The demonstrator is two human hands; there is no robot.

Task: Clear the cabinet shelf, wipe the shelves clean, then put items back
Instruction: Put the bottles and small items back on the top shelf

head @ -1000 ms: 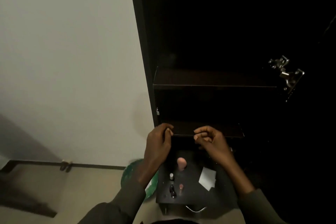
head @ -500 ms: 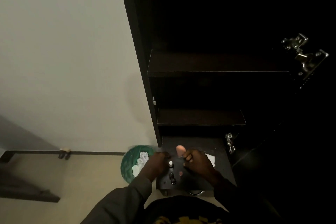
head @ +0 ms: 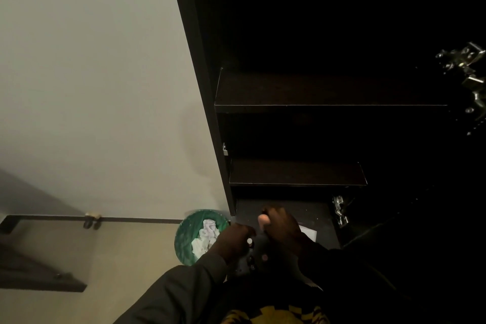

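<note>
Dim, uneven light: the pale wall is softly lit, the cabinet interior nearly black, details blurred low down.

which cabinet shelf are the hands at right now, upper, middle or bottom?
The bottom surface: both the left hand and right hand are down among the small items there. The upper shelf and middle shelf sit bare above them.

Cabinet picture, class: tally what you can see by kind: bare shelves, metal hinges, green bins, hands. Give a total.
Bare shelves: 2, upper shelf and lower shelf
Metal hinges: 2, upper hinge and lower hinge
Green bin: 1
Hands: 2, left hand and right hand
Total: 7
</note>
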